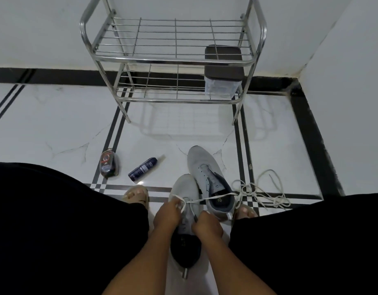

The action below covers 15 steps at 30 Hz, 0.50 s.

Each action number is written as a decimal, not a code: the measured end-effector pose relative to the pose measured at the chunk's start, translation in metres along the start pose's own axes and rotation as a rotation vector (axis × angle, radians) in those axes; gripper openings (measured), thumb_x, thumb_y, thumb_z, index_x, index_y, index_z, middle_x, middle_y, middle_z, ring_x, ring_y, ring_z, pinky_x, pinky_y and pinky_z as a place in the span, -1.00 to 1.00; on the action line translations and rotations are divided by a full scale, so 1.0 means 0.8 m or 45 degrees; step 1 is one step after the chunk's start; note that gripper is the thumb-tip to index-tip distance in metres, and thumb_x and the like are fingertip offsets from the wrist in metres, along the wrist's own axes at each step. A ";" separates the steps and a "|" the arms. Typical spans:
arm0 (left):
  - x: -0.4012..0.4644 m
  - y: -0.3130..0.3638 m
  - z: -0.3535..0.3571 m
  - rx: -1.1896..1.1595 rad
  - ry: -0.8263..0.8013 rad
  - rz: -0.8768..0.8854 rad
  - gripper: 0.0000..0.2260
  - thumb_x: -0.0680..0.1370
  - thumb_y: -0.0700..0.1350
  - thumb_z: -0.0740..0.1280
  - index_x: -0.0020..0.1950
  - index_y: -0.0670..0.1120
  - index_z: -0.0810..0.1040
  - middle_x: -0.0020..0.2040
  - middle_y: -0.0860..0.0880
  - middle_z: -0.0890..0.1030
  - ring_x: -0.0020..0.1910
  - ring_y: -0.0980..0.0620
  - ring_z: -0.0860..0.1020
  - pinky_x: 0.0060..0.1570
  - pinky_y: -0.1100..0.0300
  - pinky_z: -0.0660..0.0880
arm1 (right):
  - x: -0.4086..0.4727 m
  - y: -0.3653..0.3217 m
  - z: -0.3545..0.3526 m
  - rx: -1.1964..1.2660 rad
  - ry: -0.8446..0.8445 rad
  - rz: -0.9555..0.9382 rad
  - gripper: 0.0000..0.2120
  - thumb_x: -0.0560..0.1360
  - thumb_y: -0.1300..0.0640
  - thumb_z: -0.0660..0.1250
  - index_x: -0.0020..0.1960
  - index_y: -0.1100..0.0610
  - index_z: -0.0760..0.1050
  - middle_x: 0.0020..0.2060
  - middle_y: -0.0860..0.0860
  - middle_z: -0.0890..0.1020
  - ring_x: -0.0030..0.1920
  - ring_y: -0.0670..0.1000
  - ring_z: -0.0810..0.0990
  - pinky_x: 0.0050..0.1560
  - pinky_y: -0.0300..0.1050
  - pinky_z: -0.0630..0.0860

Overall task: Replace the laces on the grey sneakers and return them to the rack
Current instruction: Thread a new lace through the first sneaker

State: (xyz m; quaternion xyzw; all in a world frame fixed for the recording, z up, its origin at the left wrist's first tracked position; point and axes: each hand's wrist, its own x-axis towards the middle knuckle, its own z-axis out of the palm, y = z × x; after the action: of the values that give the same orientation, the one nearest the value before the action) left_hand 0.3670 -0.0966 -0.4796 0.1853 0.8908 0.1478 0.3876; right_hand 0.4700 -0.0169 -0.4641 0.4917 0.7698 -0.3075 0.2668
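Observation:
Two grey sneakers lie on the floor between my knees. The near sneaker point(185, 189) points away from me, and both hands work at its eyelets. My left hand point(168, 213) pinches a white lace point(205, 200) at the shoe's left side. My right hand point(207, 225) pinches the lace end at an eyelet on the tongue. The lace runs taut to the right across the second sneaker point(205, 167), which has no lace. A loose tangle of white laces point(262, 193) lies on the floor to the right. The steel shoe rack point(173, 60) stands ahead against the wall.
A dark-lidded clear box point(223, 75) sits on the rack's lower shelf at the right. A dark spray can point(143, 168) lies on the tiles, with a shoe polish sponge point(109, 165) to its left. My sandalled feet point(137, 195) flank the shoes.

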 end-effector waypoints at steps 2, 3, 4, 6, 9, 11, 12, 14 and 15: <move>0.004 0.002 0.003 -0.046 0.072 0.001 -0.77 0.60 0.01 0.14 0.18 0.07 0.51 0.12 -0.11 0.61 0.10 -0.13 0.56 0.02 0.09 0.48 | 0.001 0.002 0.001 0.012 0.002 0.003 -0.70 0.58 0.03 0.19 0.26 0.12 0.43 0.25 0.08 0.52 0.26 0.12 0.51 0.11 -0.05 0.47; 0.009 0.005 -0.001 -0.079 0.084 -0.003 -0.79 0.59 0.03 0.16 0.14 0.07 0.53 0.11 -0.08 0.62 0.09 -0.11 0.56 0.02 0.10 0.48 | 0.001 0.003 0.001 0.015 0.004 0.004 -0.70 0.58 0.04 0.18 0.26 0.12 0.43 0.26 0.09 0.52 0.27 0.13 0.51 0.11 -0.05 0.47; 0.014 0.008 -0.006 -0.116 0.065 -0.025 -0.81 0.58 0.04 0.18 0.10 0.08 0.54 0.11 -0.06 0.62 0.09 -0.09 0.57 0.04 0.10 0.48 | 0.002 0.003 0.001 0.018 0.002 0.008 -0.70 0.59 0.05 0.18 0.27 0.12 0.43 0.26 0.09 0.52 0.27 0.13 0.50 0.12 -0.05 0.47; 0.022 0.009 -0.011 -0.079 0.007 -0.037 -0.86 0.54 0.05 0.24 0.05 0.14 0.55 0.11 0.01 0.62 0.10 -0.06 0.56 0.09 0.11 0.48 | 0.003 0.001 0.002 0.017 -0.007 0.011 -0.71 0.58 0.08 0.19 0.28 0.12 0.42 0.27 0.08 0.51 0.28 0.13 0.50 0.13 -0.04 0.47; 0.029 0.003 -0.009 0.067 0.025 -0.033 -0.86 0.54 0.08 0.25 0.04 0.11 0.53 0.07 0.01 0.62 0.07 -0.07 0.57 0.05 0.13 0.49 | 0.002 -0.001 0.002 0.022 -0.011 0.016 -0.70 0.59 0.08 0.17 0.29 0.12 0.42 0.28 0.09 0.51 0.28 0.13 0.50 0.15 -0.04 0.46; 0.034 -0.002 -0.001 0.058 0.094 -0.069 -0.86 0.56 0.03 0.19 -0.03 0.01 0.48 0.03 -0.06 0.63 0.02 -0.11 0.56 -0.01 0.09 0.50 | 0.002 -0.001 0.002 0.031 -0.014 0.025 -0.70 0.59 0.09 0.18 0.29 0.12 0.42 0.28 0.09 0.51 0.28 0.13 0.50 0.15 -0.04 0.46; 0.028 0.002 -0.002 0.007 0.104 -0.126 -0.86 0.57 -0.01 0.16 -0.03 -0.03 0.46 0.03 -0.10 0.61 0.01 -0.13 0.55 -0.05 0.09 0.47 | 0.002 0.000 0.001 0.041 -0.019 0.037 -0.71 0.58 0.10 0.19 0.29 0.11 0.42 0.28 0.08 0.51 0.28 0.12 0.50 0.15 -0.04 0.46; 0.026 0.004 0.001 -0.150 0.167 -0.249 -0.83 0.59 -0.06 0.14 0.07 -0.11 0.44 0.07 -0.17 0.58 0.05 -0.18 0.54 -0.09 0.10 0.39 | 0.002 0.003 -0.002 0.077 -0.039 0.075 -0.70 0.55 0.12 0.22 0.27 0.10 0.43 0.27 0.08 0.51 0.28 0.12 0.49 0.14 -0.05 0.46; 0.026 0.004 0.000 -0.288 0.267 -0.310 -0.80 0.59 -0.10 0.15 0.13 -0.16 0.43 0.10 -0.21 0.57 0.09 -0.20 0.53 -0.07 0.09 0.39 | 0.002 0.004 -0.003 0.100 -0.048 0.091 -0.69 0.53 0.13 0.24 0.27 0.10 0.43 0.27 0.08 0.51 0.28 0.12 0.49 0.13 -0.06 0.47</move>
State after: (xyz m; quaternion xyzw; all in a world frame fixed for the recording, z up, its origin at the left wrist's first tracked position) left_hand 0.3544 -0.0847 -0.4916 0.0151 0.9199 0.2175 0.3261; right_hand 0.4721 -0.0135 -0.4644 0.5233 0.7338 -0.3369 0.2724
